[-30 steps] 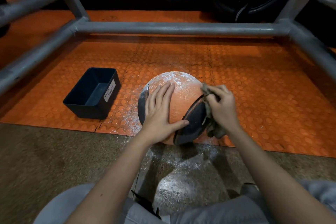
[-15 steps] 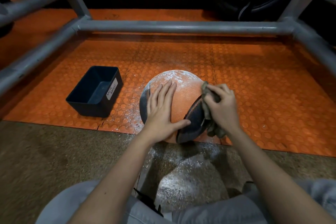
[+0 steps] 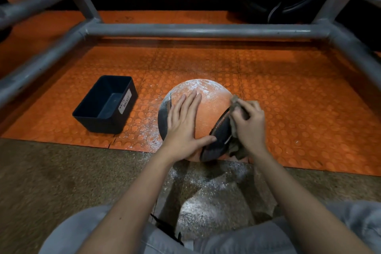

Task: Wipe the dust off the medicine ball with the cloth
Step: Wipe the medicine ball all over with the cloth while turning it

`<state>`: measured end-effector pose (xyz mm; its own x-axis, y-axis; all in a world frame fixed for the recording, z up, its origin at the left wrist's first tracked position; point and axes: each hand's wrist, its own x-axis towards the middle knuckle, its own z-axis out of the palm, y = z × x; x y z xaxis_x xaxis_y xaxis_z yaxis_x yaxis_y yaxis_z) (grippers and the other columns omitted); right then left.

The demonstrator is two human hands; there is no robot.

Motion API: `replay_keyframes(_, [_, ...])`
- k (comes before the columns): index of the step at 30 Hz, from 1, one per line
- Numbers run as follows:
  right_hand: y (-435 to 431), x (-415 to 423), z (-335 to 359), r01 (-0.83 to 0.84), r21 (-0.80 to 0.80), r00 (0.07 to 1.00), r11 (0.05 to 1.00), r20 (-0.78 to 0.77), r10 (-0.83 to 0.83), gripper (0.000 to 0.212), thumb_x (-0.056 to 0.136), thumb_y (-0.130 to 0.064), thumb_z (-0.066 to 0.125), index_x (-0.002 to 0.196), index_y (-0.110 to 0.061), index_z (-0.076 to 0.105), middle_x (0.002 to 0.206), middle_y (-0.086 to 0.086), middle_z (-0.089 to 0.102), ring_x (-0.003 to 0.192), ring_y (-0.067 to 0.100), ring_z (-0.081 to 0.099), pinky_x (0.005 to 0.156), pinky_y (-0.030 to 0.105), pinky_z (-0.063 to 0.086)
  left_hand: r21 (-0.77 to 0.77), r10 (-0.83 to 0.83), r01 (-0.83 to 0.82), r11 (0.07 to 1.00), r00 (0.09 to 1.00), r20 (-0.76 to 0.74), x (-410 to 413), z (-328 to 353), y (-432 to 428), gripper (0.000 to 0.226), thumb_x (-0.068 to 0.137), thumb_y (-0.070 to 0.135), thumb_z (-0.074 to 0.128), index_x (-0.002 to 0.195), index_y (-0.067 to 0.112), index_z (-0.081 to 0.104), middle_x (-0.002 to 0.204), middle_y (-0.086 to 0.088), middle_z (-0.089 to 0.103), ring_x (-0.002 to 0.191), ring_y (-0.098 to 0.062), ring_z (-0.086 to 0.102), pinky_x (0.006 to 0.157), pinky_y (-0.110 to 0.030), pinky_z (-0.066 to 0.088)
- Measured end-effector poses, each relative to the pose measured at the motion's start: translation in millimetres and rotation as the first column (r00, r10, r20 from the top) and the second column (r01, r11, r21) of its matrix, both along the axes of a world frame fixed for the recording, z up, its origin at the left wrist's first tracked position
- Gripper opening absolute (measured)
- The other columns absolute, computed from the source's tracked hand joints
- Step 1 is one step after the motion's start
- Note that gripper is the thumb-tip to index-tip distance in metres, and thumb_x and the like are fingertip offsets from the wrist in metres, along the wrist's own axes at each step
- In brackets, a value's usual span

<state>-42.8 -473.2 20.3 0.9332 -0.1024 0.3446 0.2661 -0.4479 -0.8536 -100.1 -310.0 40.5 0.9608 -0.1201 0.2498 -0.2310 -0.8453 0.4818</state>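
Here, in the head view, both forearms reach forward and down from the person's lap to the medicine ball (image 3: 210,107), which sits on the near edge of the orange studded mat (image 3: 299,99), just where the mat meets the speckled floor (image 3: 51,171). The left hand (image 3: 183,123) lies flat on the ball's near left face, palm down. Its four fingers are straight and close together, pointing away from the person, and the thumb is spread wide to the right so that its tip touches the edge of the ball's black side panel. Just beyond those fingertips the ball's far upper surface is coated with white dust. The right hand (image 3: 250,123) is on the ball's right side with the wrist slightly bent and the fingers curled tight round a bunched grey-brown cloth (image 3: 235,147), which it presses against the black panel. A corner of the cloth sticks up past the knuckles, and the rest hangs below the heel of the hand, near the mat. The two hands are apart, with the thumb of the left just short of the cloth. Out past the little finger of the left hand, well apart from the ball, stands a dark bin (image 3: 99,125) labelled "WASTE BASKET". Loose white powder (image 3: 198,208) is scattered on the mat beside the ball and on the floor below both wrists. Far beyond all the fingertips a grey metal frame (image 3: 195,30) crosses the scene.
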Motion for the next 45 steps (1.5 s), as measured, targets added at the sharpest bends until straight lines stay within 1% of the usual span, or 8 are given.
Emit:
replay_keyframes(4, [-1.1,1.7,-5.9,0.114,0.057,0.984,0.992,-0.145,-0.105,0.031,0.095,-0.012,0.052,0.124,-0.006,0.060,0.103,-0.002,0.050,0.103,0.017,0.048,0.080,0.017,0.037,0.012,0.026,-0.025,1.000,1.000,-0.014,-0.6,-1.2,-2.2,0.102,0.077,0.055,0.066,0.145,0.034,-0.006,0.145,0.025,-0.014,0.126,0.012,-0.026,0.099,-0.016,-0.030])
replay_keyframes(10, [29.6,-37.0,-2.4,-0.042,-0.319,0.944,0.947,0.298,0.143,0.034,0.087,-0.025,0.049,0.113,-0.012,0.067,0.103,0.003,0.057,0.094,0.014,0.038,0.077,0.032,0.036,-0.099,0.073,-0.072,0.992,0.997,0.006,1.9,-3.9,8.2,0.102,0.066,0.075,0.043,0.148,0.030,0.003,0.148,0.024,-0.007,0.132,0.009,-0.018,0.112,-0.032,-0.012])
replay_keyframes(17, [-1.5,8.2,-14.3,0.101,0.077,0.978,0.992,-0.191,-0.085,0.029,0.095,-0.013,0.053,0.122,-0.009,0.062,0.101,-0.004,0.048,0.112,0.028,0.046,0.096,0.032,0.034,-0.134,0.088,-0.088,0.987,0.996,-0.008,1.8,-3.1,7.4,0.104,0.067,0.067,0.056,0.148,0.032,0.000,0.150,0.022,-0.006,0.130,0.010,-0.018,0.113,-0.035,-0.011])
replay_keyframes(24, [39.5,-31.4,11.2,-0.067,-0.337,0.954,0.939,0.254,0.159,0.034,0.085,-0.029,0.048,0.109,-0.017,0.069,0.102,-0.001,0.058,0.091,0.011,0.038,0.074,0.030,0.032,-0.105,0.072,-0.073,0.992,0.997,-0.007,2.9,-6.6,6.3,0.101,0.066,0.072,0.046,0.147,0.033,-0.001,0.150,0.023,-0.008,0.128,0.012,-0.024,0.112,-0.033,-0.015])
replay_keyframes(28, [9.6,-0.9,5.9,-0.022,-0.050,0.997,0.999,0.074,0.026,0.027,0.092,-0.019,0.054,0.114,-0.013,0.067,0.101,-0.002,0.053,0.100,0.016,0.042,0.087,0.033,0.036,-0.079,0.018,-0.016,0.997,1.000,0.019,2.7,-6.9,5.0,0.099,0.074,0.054,0.070,0.145,0.036,0.002,0.147,0.025,-0.007,0.126,0.015,-0.023,0.103,-0.016,-0.025])
replay_keyframes(34, [-7.5,26.4,-1.9,-0.012,0.096,0.994,0.995,-0.109,0.022,0.028,0.094,-0.015,0.054,0.120,-0.007,0.063,0.092,-0.012,0.049,0.110,0.031,0.049,0.099,0.047,0.040,-0.271,0.041,-0.040,0.962,0.999,-0.001,-0.5,1.0,21.7,0.089,0.060,0.064,0.066,0.138,0.042,0.027,0.134,0.026,0.020,0.127,0.007,0.014,0.112,-0.043,0.017])
replay_keyframes(39, [8.0,0.6,10.5,-0.010,-0.195,0.995,0.981,0.091,0.028,0.027,0.092,-0.020,0.053,0.115,-0.016,0.067,0.102,-0.004,0.057,0.099,0.018,0.042,0.082,0.036,0.034,-0.187,0.063,-0.055,0.981,0.997,0.034,0.4,-16.2,12.9,0.095,0.063,0.074,0.052,0.141,0.039,0.011,0.147,0.024,0.006,0.140,-0.004,0.001,0.116,-0.047,0.002])
replay_keyframes(45, [23.6,-29.4,7.6,-0.032,-0.578,0.858,0.815,0.402,0.319,0.029,0.082,-0.027,0.051,0.101,-0.022,0.072,0.101,-0.001,0.066,0.088,0.018,0.041,0.069,0.030,0.030,-0.183,0.046,-0.034,0.982,0.997,0.061,5.1,-18.0,8.5,0.084,0.069,0.066,0.046,0.141,0.040,0.011,0.146,0.024,0.004,0.139,0.002,-0.009,0.116,-0.038,-0.007])
